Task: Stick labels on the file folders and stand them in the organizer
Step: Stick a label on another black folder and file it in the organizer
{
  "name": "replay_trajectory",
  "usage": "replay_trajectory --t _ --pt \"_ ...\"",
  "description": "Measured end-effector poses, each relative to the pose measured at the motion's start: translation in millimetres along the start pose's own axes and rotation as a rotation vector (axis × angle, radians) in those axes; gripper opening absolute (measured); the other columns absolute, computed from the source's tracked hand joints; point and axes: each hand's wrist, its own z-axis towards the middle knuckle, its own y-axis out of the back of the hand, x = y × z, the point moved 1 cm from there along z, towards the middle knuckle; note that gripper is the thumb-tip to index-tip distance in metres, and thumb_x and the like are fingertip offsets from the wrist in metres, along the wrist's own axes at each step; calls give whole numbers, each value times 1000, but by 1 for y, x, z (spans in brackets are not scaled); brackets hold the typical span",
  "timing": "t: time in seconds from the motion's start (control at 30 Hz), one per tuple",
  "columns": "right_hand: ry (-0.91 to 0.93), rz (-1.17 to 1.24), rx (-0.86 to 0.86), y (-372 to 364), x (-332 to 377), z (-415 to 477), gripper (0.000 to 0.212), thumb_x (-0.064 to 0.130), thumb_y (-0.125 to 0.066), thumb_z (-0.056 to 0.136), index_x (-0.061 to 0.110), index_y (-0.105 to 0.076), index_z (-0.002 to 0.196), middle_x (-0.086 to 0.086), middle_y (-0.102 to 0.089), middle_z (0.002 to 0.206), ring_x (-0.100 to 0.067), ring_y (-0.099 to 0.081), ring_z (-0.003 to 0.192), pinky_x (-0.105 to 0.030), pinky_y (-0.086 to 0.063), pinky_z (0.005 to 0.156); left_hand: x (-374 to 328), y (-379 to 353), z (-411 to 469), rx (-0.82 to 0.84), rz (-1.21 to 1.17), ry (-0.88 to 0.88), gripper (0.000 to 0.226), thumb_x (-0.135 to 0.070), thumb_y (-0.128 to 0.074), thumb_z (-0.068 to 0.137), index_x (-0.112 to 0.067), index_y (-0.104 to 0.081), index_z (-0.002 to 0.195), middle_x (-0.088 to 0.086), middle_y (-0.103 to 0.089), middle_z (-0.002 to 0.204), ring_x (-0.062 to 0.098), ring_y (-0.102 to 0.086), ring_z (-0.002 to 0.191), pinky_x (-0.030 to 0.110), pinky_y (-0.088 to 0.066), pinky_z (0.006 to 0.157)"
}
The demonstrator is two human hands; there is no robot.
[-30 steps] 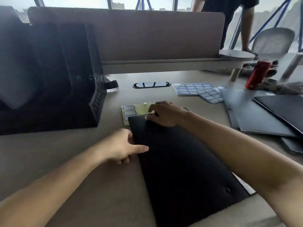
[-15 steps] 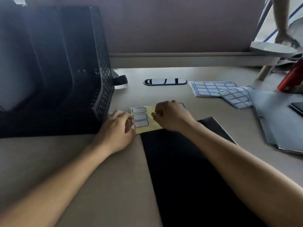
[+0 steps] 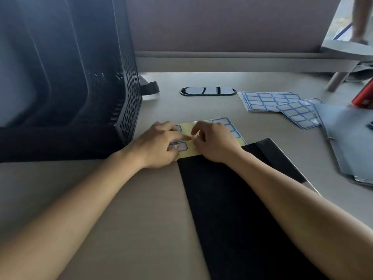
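A yellow-backed label sheet [image 3: 241,141] with blue-framed labels lies on the desk, just beyond the top edge of a black file folder [image 3: 232,199] lying flat. My left hand [image 3: 159,146] rests on the left part of the sheet, its fingers pressing down and the index finger stretched right. My right hand [image 3: 216,142] sits on the sheet's middle with curled fingers that pinch at a label beside the left index tip. The black mesh organizer [image 3: 125,102] stands at the left, close to my left hand.
Two more label sheets [image 3: 266,101] [image 3: 298,114] lie at the back right. Grey folders [image 3: 351,142] are stacked at the right edge, a red can [image 3: 363,96] behind them. A cable grommet [image 3: 207,91] sits mid-desk before the partition. Another person's hand [image 3: 359,37] is beyond.
My left hand left the folder's edge and moved onto the label sheet. My right hand stayed on the sheet and its fingers now meet the left index. The view tilted down.
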Motion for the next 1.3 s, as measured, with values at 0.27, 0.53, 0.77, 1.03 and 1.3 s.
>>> replay_trajectory --t 0.27,0.53,0.77,1.03,1.3 --pt "4 -11 4 -1 -1 1 23 20 -53 89 23 -65 108 12 -53 75 -18 -55 77 -28 -37 64 10 -3 -2 -37 31 -96 35 -29 -47 88 -34 -72 112 0 -55 112 23 -51 107 30 -44 88" --pt "10 -15 15 -1 -1 1 22 22 -53 91 23 -64 110 9 -56 81 -17 -55 78 -28 -37 65 13 -6 -2 -139 12 -152 20 -21 -67 87 -21 -72 107 1 -56 109 23 -54 102 34 -47 84" --pt "6 -10 9 -1 -1 1 22 22 -53 91 23 -64 110 8 -57 83 -18 -55 79 -27 -37 66 13 -4 -1 -216 40 -218 15 -22 -73 85 -15 -72 98 2 -60 103 25 -56 93 39 -51 78" --pt "5 10 9 -2 -3 1 22 21 -52 89 24 -64 108 11 -54 76 -20 -56 80 -30 -43 67 9 6 -2 -290 119 -333 31 -32 -52 93 -12 -75 91 3 -66 84 25 -57 78 39 -53 64" --pt "13 20 -4 -3 -4 1 22 20 -52 88 23 -64 107 14 -50 72 -18 -54 80 -29 -39 66 4 18 -6 -295 196 -295 22 -6 -66 86 -10 -73 107 5 -67 84 29 -60 79 42 -56 67"
